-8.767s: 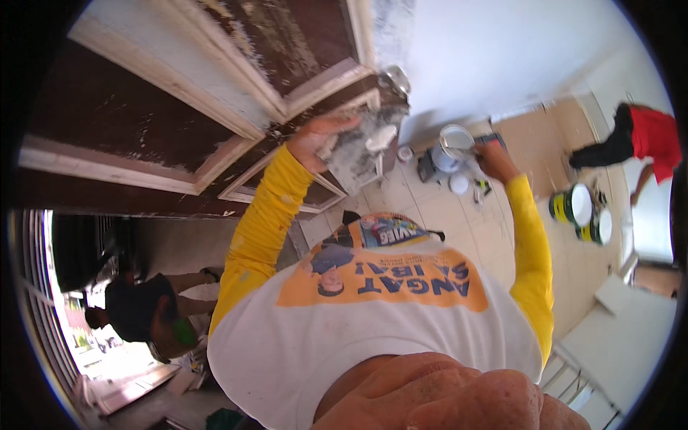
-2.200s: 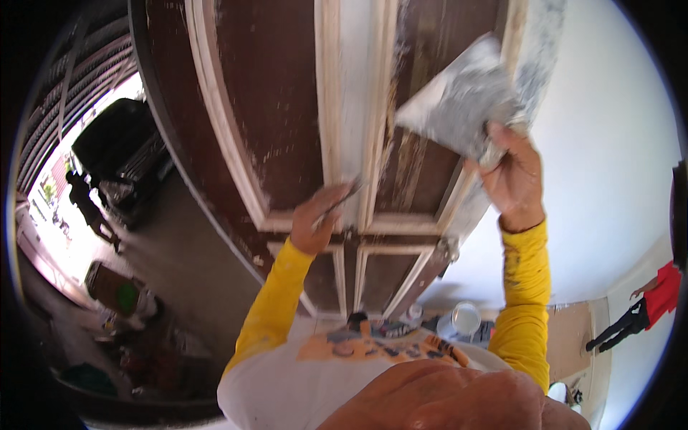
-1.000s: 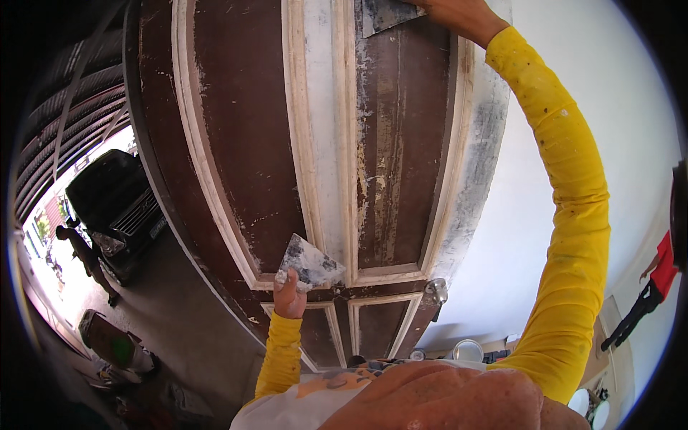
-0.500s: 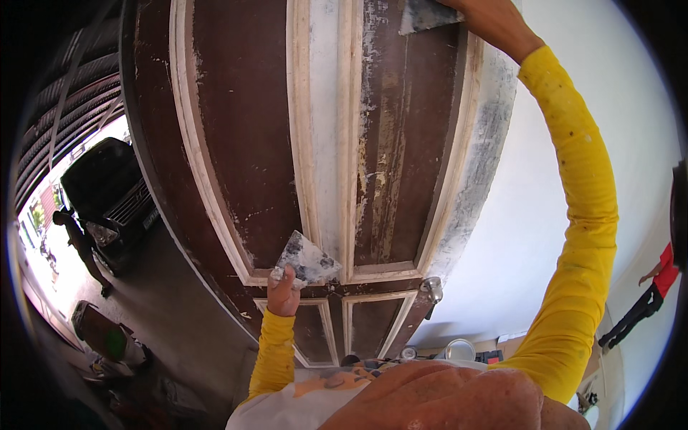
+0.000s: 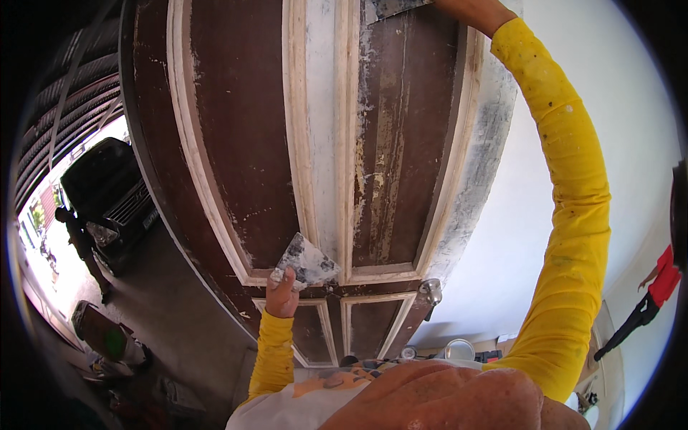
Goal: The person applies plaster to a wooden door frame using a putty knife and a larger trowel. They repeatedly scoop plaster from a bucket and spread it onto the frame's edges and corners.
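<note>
A tall brown panelled door [image 5: 244, 129] stands before me, its pale moulding smeared with whitish filler. My left hand [image 5: 282, 294], low near the middle of the door, grips a broad flat putty knife [image 5: 308, 261] whose blade carries white and dark smears. High up, my right hand [image 5: 469, 10] is partly cut off by the upper edge. It holds a second putty knife [image 5: 395, 7], its blade at the top of the right-hand panel, close to the centre moulding. Scraped, yellowish streaks [image 5: 383, 172] run down that panel.
A metal door handle [image 5: 431, 289] sits at the lower right of the door. Beyond the white wall [image 5: 516, 236] a person in a red shirt [image 5: 663, 276] stands. A dark vehicle [image 5: 107, 186] and another person [image 5: 79, 244] are at left. A white bucket [image 5: 459, 350] stands below.
My right hand and its putty knife have moved left and a little upward along the panel. My left hand stays nearly in place. The person in red has shifted slightly.
</note>
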Available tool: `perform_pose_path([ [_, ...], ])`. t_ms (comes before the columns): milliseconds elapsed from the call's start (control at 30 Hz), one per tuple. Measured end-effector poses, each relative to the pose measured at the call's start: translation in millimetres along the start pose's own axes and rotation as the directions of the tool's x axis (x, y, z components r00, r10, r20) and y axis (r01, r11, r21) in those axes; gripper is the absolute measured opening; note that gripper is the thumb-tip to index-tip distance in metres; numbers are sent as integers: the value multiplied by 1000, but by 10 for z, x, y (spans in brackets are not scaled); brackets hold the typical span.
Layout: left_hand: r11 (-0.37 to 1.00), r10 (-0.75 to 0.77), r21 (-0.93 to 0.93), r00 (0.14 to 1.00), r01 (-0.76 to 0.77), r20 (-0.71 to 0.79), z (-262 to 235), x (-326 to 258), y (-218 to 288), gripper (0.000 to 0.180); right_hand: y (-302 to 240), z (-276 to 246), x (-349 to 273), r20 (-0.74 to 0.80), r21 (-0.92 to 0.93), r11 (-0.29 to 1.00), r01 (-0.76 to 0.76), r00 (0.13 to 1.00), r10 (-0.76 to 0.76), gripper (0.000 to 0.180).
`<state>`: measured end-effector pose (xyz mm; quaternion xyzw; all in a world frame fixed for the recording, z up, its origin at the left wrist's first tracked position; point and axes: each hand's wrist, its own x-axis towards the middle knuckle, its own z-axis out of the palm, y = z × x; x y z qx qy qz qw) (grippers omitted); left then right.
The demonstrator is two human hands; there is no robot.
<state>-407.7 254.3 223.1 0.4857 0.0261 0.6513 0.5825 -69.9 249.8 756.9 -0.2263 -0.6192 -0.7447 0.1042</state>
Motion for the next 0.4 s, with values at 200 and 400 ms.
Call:
perform_pose_path([
  [200, 1000, -11, 17, 1000, 11, -15, -39, -18, -8, 40, 18, -169, -273, 121, -34, 998, -50, 991, 54, 56],
  [400, 1000, -4, 28, 1000, 4, 6, 58, 26, 31, 42, -184, -174, -45, 62, 69, 998, 8, 998, -12, 60],
])
